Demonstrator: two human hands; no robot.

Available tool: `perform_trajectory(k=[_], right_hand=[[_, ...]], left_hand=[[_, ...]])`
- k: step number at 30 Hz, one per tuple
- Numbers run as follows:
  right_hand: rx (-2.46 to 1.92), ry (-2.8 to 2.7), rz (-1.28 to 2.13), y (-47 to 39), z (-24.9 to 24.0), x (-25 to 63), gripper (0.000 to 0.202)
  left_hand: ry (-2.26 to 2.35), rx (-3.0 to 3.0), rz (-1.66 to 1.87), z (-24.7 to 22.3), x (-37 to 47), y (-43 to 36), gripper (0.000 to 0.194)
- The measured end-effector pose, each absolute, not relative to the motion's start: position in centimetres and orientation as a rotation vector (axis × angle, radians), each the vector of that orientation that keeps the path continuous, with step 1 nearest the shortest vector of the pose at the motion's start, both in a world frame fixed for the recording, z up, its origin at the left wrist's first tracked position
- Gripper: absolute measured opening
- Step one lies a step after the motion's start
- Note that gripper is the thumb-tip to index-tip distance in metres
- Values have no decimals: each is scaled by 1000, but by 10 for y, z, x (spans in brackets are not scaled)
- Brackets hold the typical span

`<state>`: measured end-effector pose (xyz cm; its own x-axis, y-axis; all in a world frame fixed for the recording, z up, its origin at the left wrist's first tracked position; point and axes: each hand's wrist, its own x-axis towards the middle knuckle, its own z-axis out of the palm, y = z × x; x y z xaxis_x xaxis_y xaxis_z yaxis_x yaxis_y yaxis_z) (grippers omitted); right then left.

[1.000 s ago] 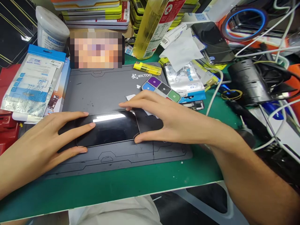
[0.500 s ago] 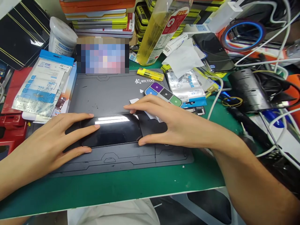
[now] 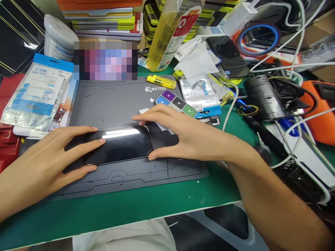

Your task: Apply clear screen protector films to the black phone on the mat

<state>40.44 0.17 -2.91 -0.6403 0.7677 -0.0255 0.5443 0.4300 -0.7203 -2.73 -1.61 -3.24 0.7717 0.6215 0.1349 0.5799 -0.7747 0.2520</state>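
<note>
A black smartphone (image 3: 123, 146) lies flat on the grey work mat (image 3: 104, 101), its glossy screen up with a bright light reflected near the top edge. My left hand (image 3: 57, 153) spans its left end: the thumb is at the near edge, one fingertip rests on the glass and another is at the far edge. At the right end, my right hand (image 3: 175, 132) holds the phone between the thumb at the near corner and fingers around the far corner. Behind the right hand, white scraps and a pad with coloured squares (image 3: 176, 101) are partly covered.
A yellow lighter (image 3: 161, 81), a bottle of yellow liquid (image 3: 171, 38) and a propped screen (image 3: 104, 62) stand or lie beyond. Silvery packets (image 3: 39, 94) are at the left. White cables (image 3: 295, 130), a tape roll (image 3: 258, 39) and electronics crowd the right side.
The whole view has shifted slightly, so the scene sits further left. Both hands and the phone keep the same position on the mat. The blurred picture on the propped screen differs.
</note>
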Motion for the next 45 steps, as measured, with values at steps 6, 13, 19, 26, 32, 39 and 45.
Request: perform_trajectory(k=[6,13,19,26,32,39,45], right_hand=[[-1136,-2385,1023,2,-29,406,102],[-1110,-2382,1042,2,-29,405,97],[-1134,-2387,1049,3,-27,403,95],[-1127,-2383,1049,2,-29,403,97],[-1118,-2393,1013,2,-31,404,98],[-1107,-2400,997,2,-29,404,97],[-1122,-2395,1011,2,-29,402,97]], left_hand=[[994,2736,333,-39,-29,-18,64],[944,2747,285,-31,-31,-13,64],[985,2709,309,-28,-27,-15,62],[965,2743,293,-31,-26,-17,65],[1001,2722,345,-35,-25,-22,63],[982,2781,316,-35,-23,-22,68],[983,2775,333,-34,-24,-22,67]])
